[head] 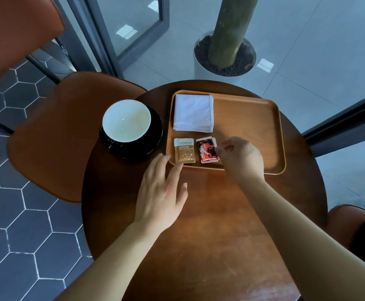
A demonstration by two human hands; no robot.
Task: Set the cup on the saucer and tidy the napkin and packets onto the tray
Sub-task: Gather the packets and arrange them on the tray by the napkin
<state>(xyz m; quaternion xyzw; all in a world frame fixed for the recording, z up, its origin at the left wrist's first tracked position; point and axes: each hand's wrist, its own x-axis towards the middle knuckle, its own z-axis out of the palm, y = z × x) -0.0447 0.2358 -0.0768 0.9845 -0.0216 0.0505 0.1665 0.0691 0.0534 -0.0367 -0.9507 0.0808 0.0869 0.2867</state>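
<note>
Left hand lies flat, fingers straight, at the near corner of the rectangular wooden tray. Black white-lined cup sits on black saucer; folded white napkin, brown packet and red packet lie on the tray. Right hand, loosely curled, meets the red packet; grip undeterminable. Judged final step: withdraw without disturbing.

1. A café seating corner: a small round dark-wood bench with rust-brown moulded chairs.
2. A rectangular wooden serving tray carries a tan-and-white branded sugar packet; dark hexagonal floor tiles lie below.
</note>
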